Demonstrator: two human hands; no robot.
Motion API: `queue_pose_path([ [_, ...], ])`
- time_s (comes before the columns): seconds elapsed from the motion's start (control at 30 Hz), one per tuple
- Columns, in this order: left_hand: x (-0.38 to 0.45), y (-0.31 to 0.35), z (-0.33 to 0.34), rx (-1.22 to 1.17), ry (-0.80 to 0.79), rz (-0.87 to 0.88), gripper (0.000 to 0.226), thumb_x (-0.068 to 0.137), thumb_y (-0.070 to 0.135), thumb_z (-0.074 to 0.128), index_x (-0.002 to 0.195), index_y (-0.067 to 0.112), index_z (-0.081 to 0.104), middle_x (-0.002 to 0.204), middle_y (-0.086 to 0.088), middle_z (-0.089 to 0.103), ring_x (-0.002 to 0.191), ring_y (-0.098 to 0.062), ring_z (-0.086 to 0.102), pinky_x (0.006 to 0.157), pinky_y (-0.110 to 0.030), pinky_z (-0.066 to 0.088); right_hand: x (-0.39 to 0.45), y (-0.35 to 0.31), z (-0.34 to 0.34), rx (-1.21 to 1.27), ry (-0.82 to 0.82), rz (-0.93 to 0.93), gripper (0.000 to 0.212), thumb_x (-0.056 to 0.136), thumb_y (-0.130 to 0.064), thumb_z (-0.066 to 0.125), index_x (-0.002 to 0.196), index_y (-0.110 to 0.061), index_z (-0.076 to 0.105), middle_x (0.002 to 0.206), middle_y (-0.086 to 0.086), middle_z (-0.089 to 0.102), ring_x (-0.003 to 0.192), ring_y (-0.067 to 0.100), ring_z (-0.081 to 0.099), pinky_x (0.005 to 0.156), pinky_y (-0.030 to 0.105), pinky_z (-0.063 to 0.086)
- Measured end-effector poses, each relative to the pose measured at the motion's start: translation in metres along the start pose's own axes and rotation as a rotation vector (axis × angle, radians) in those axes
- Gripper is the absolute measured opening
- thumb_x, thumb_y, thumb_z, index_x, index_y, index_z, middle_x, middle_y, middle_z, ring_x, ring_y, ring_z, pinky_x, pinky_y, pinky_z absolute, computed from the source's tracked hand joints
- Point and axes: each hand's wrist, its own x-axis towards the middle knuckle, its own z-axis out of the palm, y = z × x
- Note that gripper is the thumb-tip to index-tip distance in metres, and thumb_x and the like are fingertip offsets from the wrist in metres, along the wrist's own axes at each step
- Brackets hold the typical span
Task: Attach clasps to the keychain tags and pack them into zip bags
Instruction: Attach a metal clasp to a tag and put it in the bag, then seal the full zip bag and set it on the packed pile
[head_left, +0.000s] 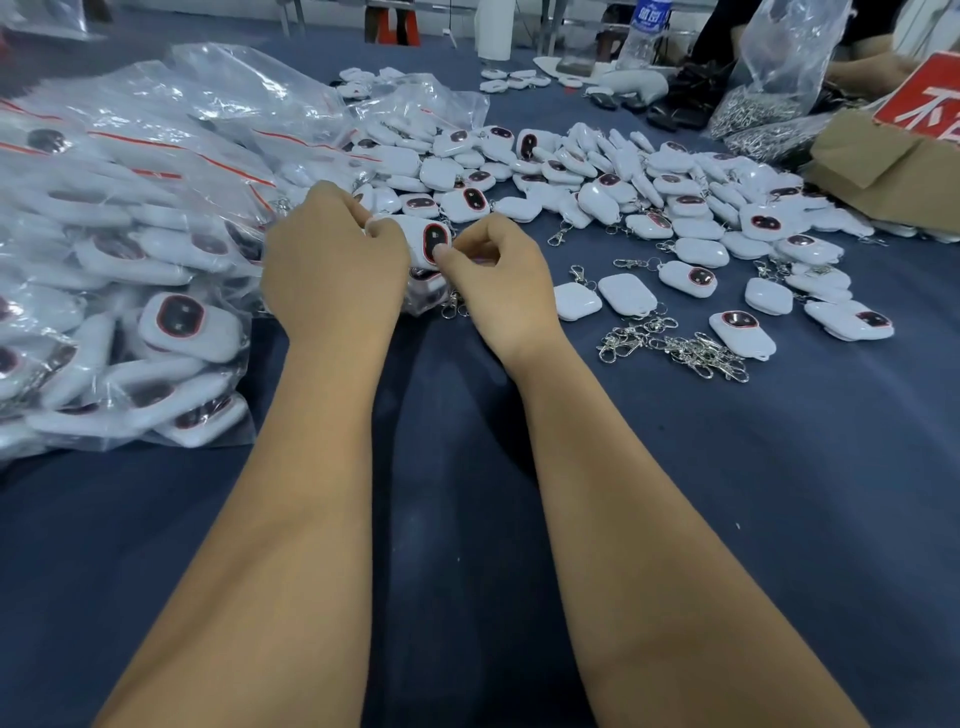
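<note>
From the head camera, both bare forearms reach out over a bench covered in dark blue cloth. The left hand and the right hand meet near the middle of the bench, and between them they hold one white rounded plastic keychain tag with a dark red-rimmed oval window. The left grip pinches the tag's left end with curled fingers and thumb; the right grip pinches its right side, the thumb lying on the dark window. The tag sits just above a clear zip bag lying beneath the hands. Along the bench's left edge lies a heap of clear zip bags with red seal strips, filled with tags. Loose white tags spread toward the far right corner. A small pile of silver metal clasps lies right of the right hand, near a few single tags.
</note>
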Motion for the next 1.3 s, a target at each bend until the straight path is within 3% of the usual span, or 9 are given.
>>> queue_pose_path([
  [0.1, 0.0, -0.002, 0.002, 0.087, 0.036, 0.097, 0.021, 0.085, 0.029, 0.049, 0.094, 0.014, 0.061, 0.103, -0.011, 0.06, 0.111, -0.033, 0.046, 0.074, -0.034, 0.029, 0.001, 0.0, 0.0, 0.03, 0.022, 0.048, 0.017, 0.088, -0.03, 0.068, 0.078, -0.024, 0.056, 0.072, -0.011, 0.058, 0.064, 0.003, 0.053, 0.064, 0.021, 0.042],
  [0.33, -0.003, 0.0, 0.008, 0.035, 0.045, 0.186, 0.024, 0.084, 0.031, 0.048, 0.087, 0.013, 0.062, 0.116, -0.006, 0.056, 0.118, -0.031, 0.041, 0.09, -0.033, 0.027, 0.001, -0.004, 0.0, 0.152, 0.055, 0.104, 0.015, 0.085, -0.021, 0.069, 0.09, -0.023, 0.055, 0.077, 0.004, 0.067, 0.071, 0.017, 0.062, 0.069, 0.031, 0.049],
  [0.47, -0.002, 0.002, 0.007, -0.114, 0.014, 0.083, 0.022, 0.078, 0.033, 0.04, 0.078, 0.017, 0.055, 0.099, 0.001, 0.052, 0.113, -0.027, 0.042, 0.083, -0.028, 0.023, 0.0, -0.005, -0.002, 0.149, -0.012, 0.078, 0.012, 0.082, -0.02, 0.066, 0.092, -0.022, 0.059, 0.065, 0.003, 0.059, 0.061, 0.015, 0.054, 0.063, 0.03, 0.045],
  [0.63, -0.002, 0.006, 0.006, -0.364, -0.007, -0.019, 0.028, 0.074, 0.028, 0.045, 0.077, 0.006, 0.062, 0.074, 0.011, 0.044, 0.105, -0.028, 0.047, 0.091, -0.043, 0.042, -0.003, -0.003, -0.001, 0.025, -0.043, -0.007, 0.016, 0.078, -0.014, 0.067, 0.075, -0.025, 0.056, 0.059, -0.014, 0.055, 0.052, 0.004, 0.046, 0.052, 0.018, 0.04],
  [0.77, -0.006, 0.009, 0.006, -0.394, -0.068, 0.087, 0.026, 0.072, 0.03, 0.046, 0.075, 0.008, 0.059, 0.073, 0.014, 0.044, 0.099, -0.021, 0.045, 0.089, -0.041, 0.042, -0.005, -0.001, 0.005, -0.246, -0.053, -0.178, 0.019, 0.081, -0.015, 0.063, 0.071, -0.031, 0.059, 0.091, -0.001, 0.06, 0.079, 0.011, 0.055, 0.071, 0.029, 0.047],
  [0.97, -0.008, 0.01, 0.004, -0.483, -0.172, 0.032, 0.009, 0.071, 0.031, 0.051, 0.067, 0.026, 0.045, 0.081, 0.007, 0.061, 0.08, -0.023, 0.059, 0.076, -0.043, 0.051, -0.008, -0.012, 0.002, -0.248, -0.231, -0.111, 0.024, 0.072, -0.033, 0.044, 0.05, -0.034, 0.054, 0.09, 0.0, 0.056, 0.104, 0.019, 0.051, 0.096, 0.048, 0.043],
  [1.07, -0.006, 0.008, 0.005, -0.519, -0.158, 0.014, 0.01, 0.075, 0.025, 0.054, 0.068, 0.027, 0.047, 0.074, 0.014, 0.056, 0.077, -0.015, 0.056, 0.074, -0.034, 0.047, -0.009, -0.012, -0.001, -0.287, -0.334, -0.055, 0.032, 0.068, -0.048, 0.044, 0.081, -0.038, 0.072, 0.12, -0.009, 0.051, 0.126, 0.013, 0.034, 0.106, 0.036, 0.026],
  [1.17, -0.002, 0.006, 0.008, -0.634, -0.136, -0.045, 0.017, 0.078, 0.02, 0.059, 0.067, 0.027, 0.048, 0.071, 0.014, 0.055, 0.074, -0.006, 0.052, 0.073, -0.023, 0.043, -0.011, -0.009, -0.003, -0.422, -0.417, -0.098, 0.061, 0.066, -0.057, 0.048, 0.122, -0.039, 0.066, 0.142, -0.012, 0.037, 0.133, 0.012, 0.022, 0.099, 0.028, 0.013],
  [1.3, 0.003, 0.002, 0.01, -0.798, -0.041, -0.141, 0.027, 0.081, 0.014, 0.066, 0.066, 0.025, 0.046, 0.064, 0.014, 0.047, 0.061, -0.002, 0.043, 0.067, -0.017, 0.038, -0.011, -0.007, -0.001, -0.485, -0.322, -0.161, 0.039, 0.087, -0.052, 0.063, 0.125, -0.042, 0.063, 0.149, -0.005, 0.033, 0.138, 0.017, 0.023, 0.105, 0.029, 0.014],
])
